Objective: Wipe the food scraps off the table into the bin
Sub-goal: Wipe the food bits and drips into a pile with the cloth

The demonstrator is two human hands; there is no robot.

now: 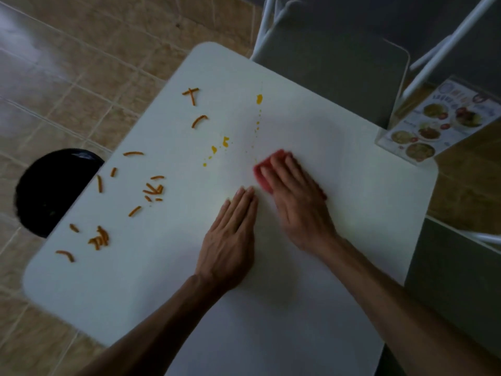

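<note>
Beige tiled floor (67, 77) lies under a white table (162, 280) with rounded corners, seen from above. At the table's left edge stands a round black bin (46, 191), part of its rim hidden beneath the tabletop. Orange stick-shaped food scraps (154, 189) are scattered along the table's left side, from its near left corner up toward its far corner; some lie singly and some in small crossed clusters. All of them are on the tabletop, and I cannot make out anything inside the dark bin. Further in from that edge, a line of yellow sauce drops (259, 99) runs across the far half of the table, with the largest blob farthest away.

Near the middle of the table, the left hand (230, 240) lies flat, palm down, its fingers straight and close together, holding nothing. Just to its right a red cloth (264, 172) sits on the table, at the near end of the drop line. The right hand (295, 202) rests on top of it, fingers stretched out over the cloth and pressing it down; this hand is blurred.

Beyond the table's far edge is a grey chair (339, 63) with a white frame. On the table's far right corner stands a picture menu (433, 123) in a clear holder.
</note>
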